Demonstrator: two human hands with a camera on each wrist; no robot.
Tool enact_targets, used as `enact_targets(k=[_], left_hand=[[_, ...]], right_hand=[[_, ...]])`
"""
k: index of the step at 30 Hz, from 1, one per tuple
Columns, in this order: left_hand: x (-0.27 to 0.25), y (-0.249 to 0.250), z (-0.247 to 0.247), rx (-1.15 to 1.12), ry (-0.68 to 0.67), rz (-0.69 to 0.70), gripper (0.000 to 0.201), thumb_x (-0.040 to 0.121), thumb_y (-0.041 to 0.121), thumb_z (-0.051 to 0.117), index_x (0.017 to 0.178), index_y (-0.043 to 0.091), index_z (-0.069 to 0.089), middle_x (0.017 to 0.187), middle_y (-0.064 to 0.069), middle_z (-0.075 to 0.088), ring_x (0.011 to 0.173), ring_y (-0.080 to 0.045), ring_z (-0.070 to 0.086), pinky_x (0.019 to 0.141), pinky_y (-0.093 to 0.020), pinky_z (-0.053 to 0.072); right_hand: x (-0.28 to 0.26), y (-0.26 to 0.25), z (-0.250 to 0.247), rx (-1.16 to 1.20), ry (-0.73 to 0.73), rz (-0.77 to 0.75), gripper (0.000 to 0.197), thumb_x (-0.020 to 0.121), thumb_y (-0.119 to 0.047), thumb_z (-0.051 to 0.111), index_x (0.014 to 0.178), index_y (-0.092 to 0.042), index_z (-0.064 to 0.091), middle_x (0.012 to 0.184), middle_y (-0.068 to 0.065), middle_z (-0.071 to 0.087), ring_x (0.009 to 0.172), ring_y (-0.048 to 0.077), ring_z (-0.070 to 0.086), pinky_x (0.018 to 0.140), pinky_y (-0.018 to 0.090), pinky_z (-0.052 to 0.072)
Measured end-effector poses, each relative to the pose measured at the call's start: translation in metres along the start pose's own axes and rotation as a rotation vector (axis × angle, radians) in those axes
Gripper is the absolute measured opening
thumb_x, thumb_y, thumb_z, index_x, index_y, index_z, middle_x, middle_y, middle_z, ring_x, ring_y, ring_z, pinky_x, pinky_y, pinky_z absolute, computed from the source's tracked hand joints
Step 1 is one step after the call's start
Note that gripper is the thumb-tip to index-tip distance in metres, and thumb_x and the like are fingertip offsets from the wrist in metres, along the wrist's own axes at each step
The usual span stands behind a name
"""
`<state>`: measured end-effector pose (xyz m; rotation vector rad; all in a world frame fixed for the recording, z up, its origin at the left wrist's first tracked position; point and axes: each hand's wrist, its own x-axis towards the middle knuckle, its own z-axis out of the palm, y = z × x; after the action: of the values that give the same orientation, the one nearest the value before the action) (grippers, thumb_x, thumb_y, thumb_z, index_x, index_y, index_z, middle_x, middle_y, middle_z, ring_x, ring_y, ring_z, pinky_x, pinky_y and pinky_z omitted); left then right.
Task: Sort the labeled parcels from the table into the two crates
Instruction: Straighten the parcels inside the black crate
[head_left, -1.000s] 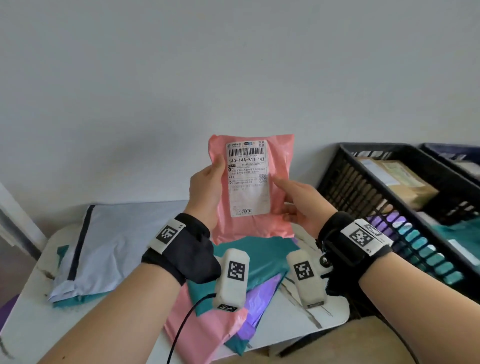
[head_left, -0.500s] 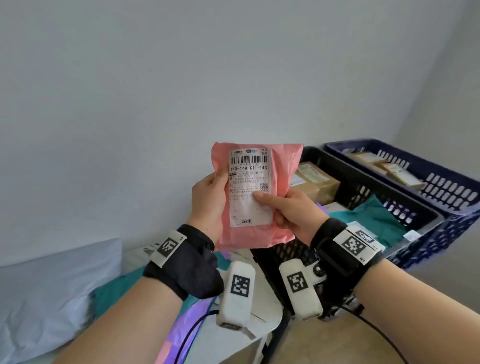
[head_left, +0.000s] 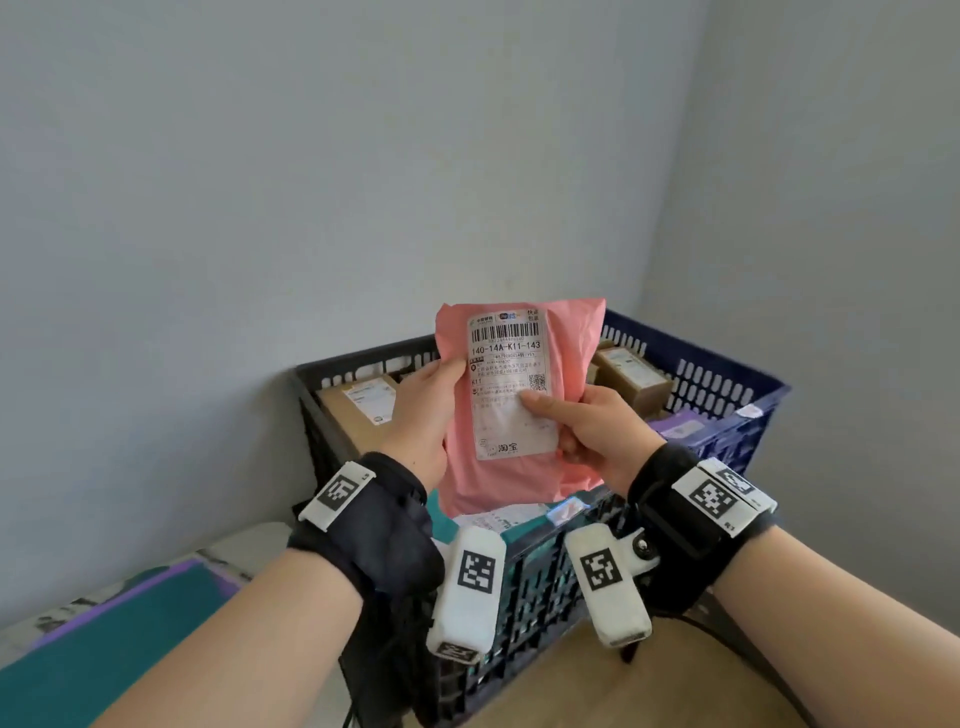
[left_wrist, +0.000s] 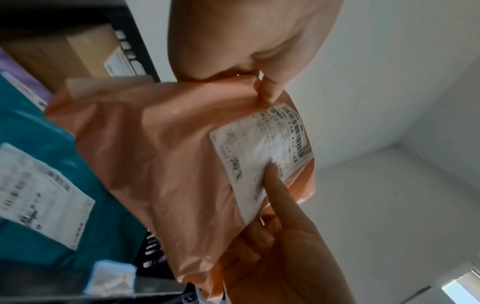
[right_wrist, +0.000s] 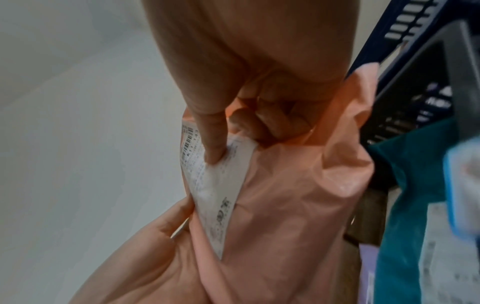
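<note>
Holding the pink parcel (head_left: 524, 395) upright in the air, both hands gripped it above the black crate (head_left: 363, 358). The parcel was a soft, crinkled pink plastic mailer, taller than wide, with one white label (head_left: 511, 384) covering most of its front. The label carried a barcode along the top, the printed code 140-14A-K11-143 under it, a small QR square at about 2 o'clock on the label, and lines of small print too fine to read.

The left hand (head_left: 423, 415) clasped the parcel's 9 o'clock edge, thumb on the front and fingers behind. The right hand (head_left: 597, 431) pinched the 3 o'clock edge, its thumb pressed flat on the label and the other fingers curled behind the plastic.

Two crates stood against the wall: the black one directly behind the parcel and a blue crate (head_left: 727, 374) touching it at 2 o'clock. In the black crate one brown box (head_left: 358, 410) showed at 9 o'clock of the parcel, and a teal bag (left_wrist: 39, 144) with its own white label lay below the parcel; how many more lay under them could not be told. In the blue crate one brown box (head_left: 631, 384) and one purple bag (head_left: 685, 428) were visible.

At 7 o'clock, on the table (head_left: 244, 545), lay one teal mailer (head_left: 104, 649) over a purple one (head_left: 171, 577).
</note>
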<state>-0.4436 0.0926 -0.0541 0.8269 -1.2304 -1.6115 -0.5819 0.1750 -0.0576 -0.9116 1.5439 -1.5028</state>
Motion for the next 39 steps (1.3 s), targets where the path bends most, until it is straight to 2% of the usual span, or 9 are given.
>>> enact_targets(k=[4, 6, 13, 20, 27, 31, 34, 36, 39], left_hand=[[0.020, -0.014, 0.047, 0.051, -0.031, -0.037, 0.018, 0.097, 0.025, 0.053, 0.100, 0.016, 0.068, 0.100, -0.005, 0.072, 0.098, -0.022, 0.068, 0.087, -0.040, 0.053], [0.033, -0.019, 0.062, 0.083, -0.030, -0.028, 0.023, 0.096, 0.027, 0.053, 0.111, 0.013, 0.066, 0.106, -0.005, 0.071, 0.098, -0.019, 0.066, 0.079, -0.034, 0.052], [0.096, -0.031, 0.115, 0.108, -0.008, -0.052, 0.013, 0.097, 0.023, 0.055, 0.103, 0.018, 0.065, 0.092, 0.001, 0.068, 0.086, -0.012, 0.063, 0.084, -0.032, 0.049], [0.180, -0.045, 0.180, 0.077, -0.044, -0.070, 0.015, 0.095, 0.020, 0.055, 0.108, 0.015, 0.063, 0.089, 0.000, 0.065, 0.076, -0.010, 0.059, 0.073, -0.026, 0.048], [0.258, -0.096, 0.243, 0.140, -0.020, -0.220, 0.014, 0.093, 0.012, 0.055, 0.080, 0.017, 0.057, 0.079, 0.000, 0.056, 0.075, -0.014, 0.054, 0.066, -0.026, 0.041], [0.273, -0.135, 0.251, 0.140, 0.043, -0.387, 0.009, 0.094, 0.019, 0.059, 0.085, 0.018, 0.057, 0.088, -0.001, 0.061, 0.084, -0.013, 0.059, 0.072, -0.028, 0.050], [0.285, -0.147, 0.247, 0.178, 0.084, -0.433, 0.010, 0.092, 0.020, 0.060, 0.082, 0.019, 0.057, 0.098, -0.004, 0.061, 0.092, -0.018, 0.061, 0.075, -0.032, 0.048], [0.290, -0.151, 0.245, 0.184, 0.122, -0.476, 0.007, 0.091, 0.022, 0.060, 0.084, 0.020, 0.059, 0.104, -0.003, 0.061, 0.105, -0.020, 0.060, 0.079, -0.033, 0.048], [0.293, -0.153, 0.247, 0.199, 0.129, -0.508, 0.005, 0.090, 0.022, 0.062, 0.093, 0.021, 0.059, 0.110, -0.002, 0.065, 0.106, -0.017, 0.060, 0.095, -0.040, 0.046]], right_hand=[[0.029, 0.000, -0.055, 0.022, 0.055, 0.009, 0.031, 0.077, -0.027, 0.078, 0.092, -0.004, 0.063, 0.049, -0.001, 0.048, 0.040, 0.009, 0.039, 0.046, 0.022, 0.039], [0.044, -0.001, -0.078, 0.049, 0.087, 0.012, 0.027, 0.077, -0.026, 0.078, 0.088, -0.006, 0.063, 0.047, -0.001, 0.047, 0.039, 0.009, 0.038, 0.048, 0.024, 0.040], [0.106, -0.011, -0.164, 0.047, 0.267, -0.042, 0.026, 0.079, -0.028, 0.078, 0.089, -0.008, 0.064, 0.046, -0.001, 0.047, 0.039, 0.010, 0.037, 0.046, 0.024, 0.039], [0.190, -0.023, -0.237, -0.120, 0.379, -0.056, 0.026, 0.081, -0.029, 0.076, 0.088, -0.007, 0.063, 0.039, -0.005, 0.049, 0.039, 0.011, 0.039, 0.044, 0.023, 0.039], [0.274, 0.015, -0.275, -0.597, -0.035, 0.322, 0.030, 0.087, -0.028, 0.070, 0.100, -0.002, 0.066, 0.045, 0.003, 0.050, 0.037, 0.013, 0.041, 0.037, 0.019, 0.032], [0.299, 0.047, -0.268, -0.640, -0.379, 0.579, 0.030, 0.095, -0.022, 0.060, 0.109, 0.005, 0.060, 0.064, 0.010, 0.060, 0.043, 0.013, 0.054, 0.040, 0.020, 0.043], [0.313, 0.059, -0.242, -0.787, -0.583, 0.647, 0.022, 0.095, -0.026, 0.058, 0.095, -0.004, 0.061, 0.070, 0.007, 0.065, 0.053, 0.014, 0.060, 0.056, 0.022, 0.050], [0.322, 0.067, -0.228, -1.159, -0.701, 0.556, 0.032, 0.094, -0.038, 0.058, 0.091, -0.006, 0.061, 0.069, 0.004, 0.065, 0.057, 0.014, 0.059, 0.060, 0.023, 0.051], [0.335, 0.077, -0.221, -1.578, -0.839, 0.452, 0.048, 0.092, -0.051, 0.056, 0.102, -0.006, 0.065, 0.094, 0.004, 0.070, 0.084, 0.018, 0.065, 0.092, 0.032, 0.050]])
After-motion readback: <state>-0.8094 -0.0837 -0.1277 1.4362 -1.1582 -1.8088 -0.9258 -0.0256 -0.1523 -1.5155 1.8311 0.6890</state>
